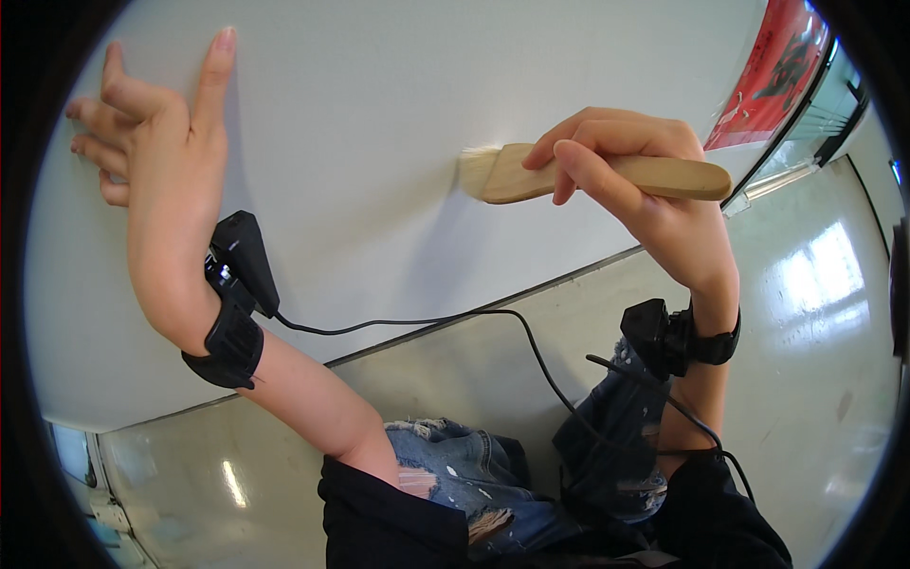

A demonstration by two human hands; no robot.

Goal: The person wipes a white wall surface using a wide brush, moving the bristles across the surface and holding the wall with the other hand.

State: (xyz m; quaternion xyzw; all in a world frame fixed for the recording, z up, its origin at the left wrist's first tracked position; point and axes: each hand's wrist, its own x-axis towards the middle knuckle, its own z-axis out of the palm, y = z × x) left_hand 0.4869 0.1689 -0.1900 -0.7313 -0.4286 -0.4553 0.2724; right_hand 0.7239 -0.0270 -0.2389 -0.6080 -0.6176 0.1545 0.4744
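Observation:
A flat brush with a pale wooden handle (668, 178) lies in the grip of my right hand (633, 163), its fingers and thumb around the middle of the handle. Its light bristles (476, 173) point left and meet the white panel surface (341, 142); they look slightly bent there. On the left side, my left hand (160, 135) has its fingers spread and holds nothing; the fingertips are at the same white surface, though how firmly they touch cannot be told. Each wrist wears a black strapped device.
A black cable (398, 321) runs from the left wrist device across the panel's lower edge, and more cable loops near my right arm. A red sheet with dark markings (761, 78) is at the upper right. The shiny floor (803, 398) shows below and at right.

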